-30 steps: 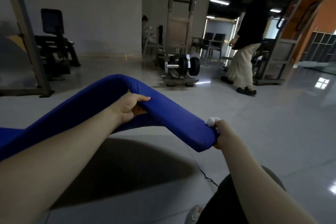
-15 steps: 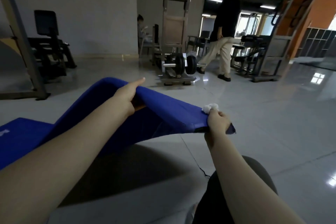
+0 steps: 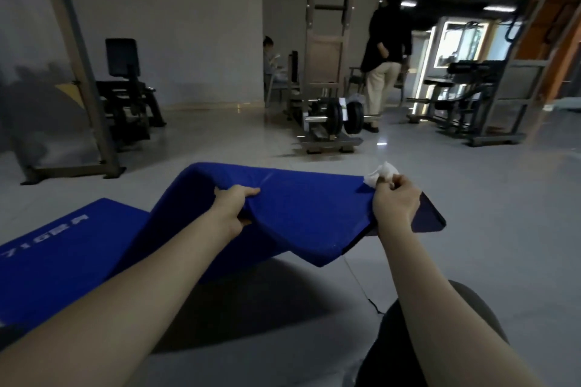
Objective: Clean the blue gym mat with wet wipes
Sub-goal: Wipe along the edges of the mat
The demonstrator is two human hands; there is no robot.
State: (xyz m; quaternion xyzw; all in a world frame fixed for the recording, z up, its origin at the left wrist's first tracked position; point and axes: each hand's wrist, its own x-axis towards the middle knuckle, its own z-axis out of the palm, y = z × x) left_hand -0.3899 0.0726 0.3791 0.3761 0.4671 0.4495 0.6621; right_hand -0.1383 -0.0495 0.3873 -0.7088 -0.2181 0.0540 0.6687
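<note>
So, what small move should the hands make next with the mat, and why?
Probably lower the lifted end of the blue mat flat onto the floor. The left hand and right hand both grip it in the air, and the wet wipe is pinched against its corner, so wiping cannot start yet.

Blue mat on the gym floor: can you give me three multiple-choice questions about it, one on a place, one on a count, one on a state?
1. Where is the white wipe? A) on a chair B) in the right hand C) on the barbell
2. How many hands grip the mat? A) none B) one C) two
3. The mat's near end is: A) lying flat B) lifted and bent C) rolled tight

Answers: B, the wipe sticks out above the right hand's fingers; C, the left hand and the right hand both clutch it; B, it arches up off the floor.
</note>
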